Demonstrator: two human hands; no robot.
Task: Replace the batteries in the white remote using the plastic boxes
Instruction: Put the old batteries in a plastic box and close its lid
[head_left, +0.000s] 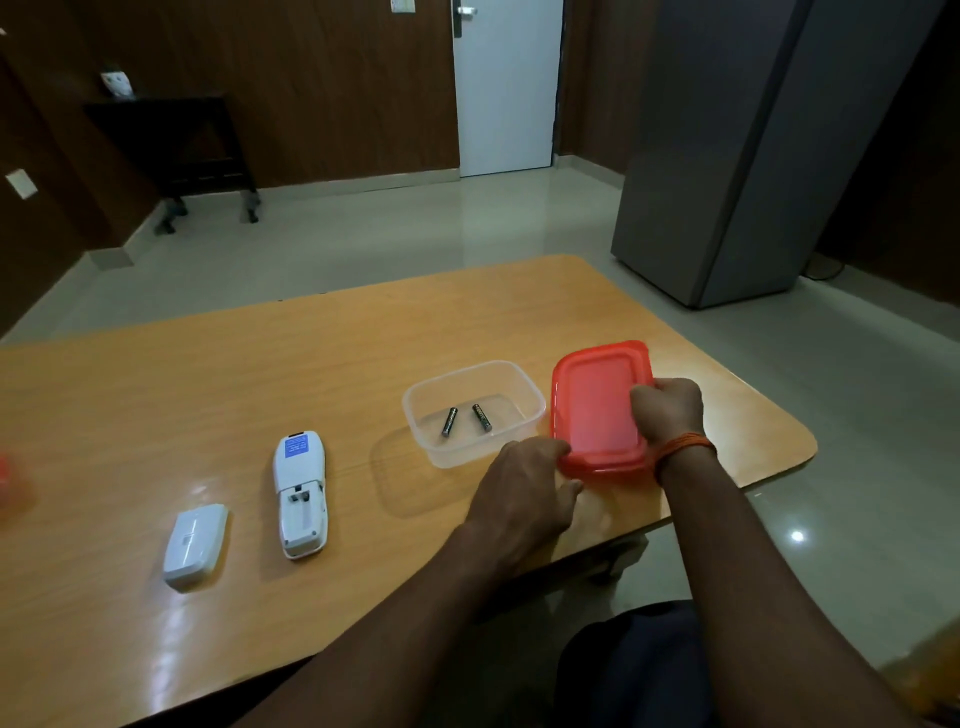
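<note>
The white remote (300, 493) lies face down near the table's middle, its battery bay open and empty. Its white cover (195, 545) rests to the left of it. A clear plastic box (530, 397) stands open to the right, with two black batteries (450, 421) (481, 417) on its floor. Beside the box on the right is its red lid (597, 410), slightly tilted. My right hand (667, 410) grips the lid's right edge, and my left hand (524, 480) pinches its near left corner.
The wooden table (311, 374) ends just right of the lid and close to my body. A red blurred object (4, 480) shows at the far left edge. Beyond the table stand a grey cabinet (727, 156), a dark side table (171, 140) and a white door (506, 83).
</note>
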